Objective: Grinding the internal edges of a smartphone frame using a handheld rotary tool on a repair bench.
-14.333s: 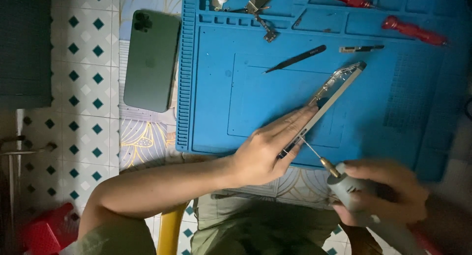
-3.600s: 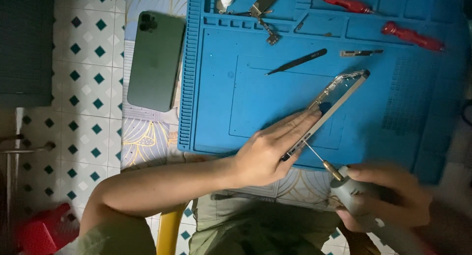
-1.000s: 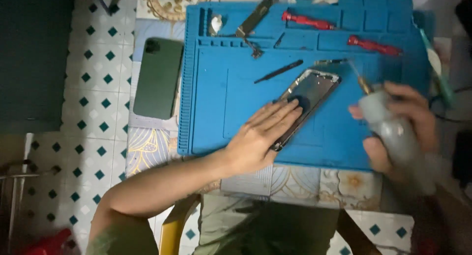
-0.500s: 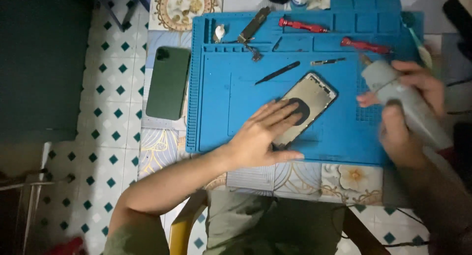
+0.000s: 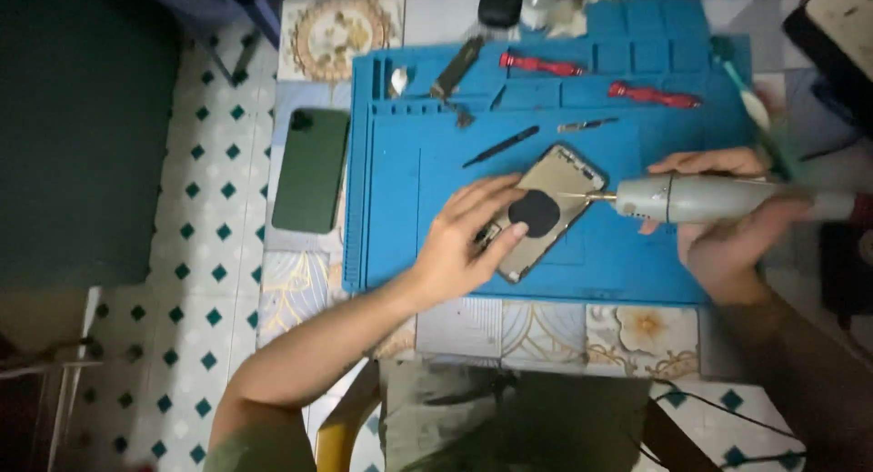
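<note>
An opened phone housing (image 5: 556,188) with a round black pad lies flat on the blue work mat (image 5: 618,254). My left hand (image 5: 464,240) rests on its lower left part, fingers spread, pressing it down. My right hand (image 5: 723,226) grips a grey electric screwdriver (image 5: 718,199), held level, with its thin bit touching the housing's right edge.
A dark green phone (image 5: 312,169) lies left of the mat on the tiled table. Along the mat's top sit two red screwdrivers (image 5: 541,65), black tweezers (image 5: 500,146), a small metal tool (image 5: 587,125) and a dark bar-shaped tool (image 5: 456,67). Cables and dark items crowd the right side.
The housing went from tilted up on its edge to lying flat on the mat. My right hand swung the screwdriver from below round to the right; its bit now points left at the housing.
</note>
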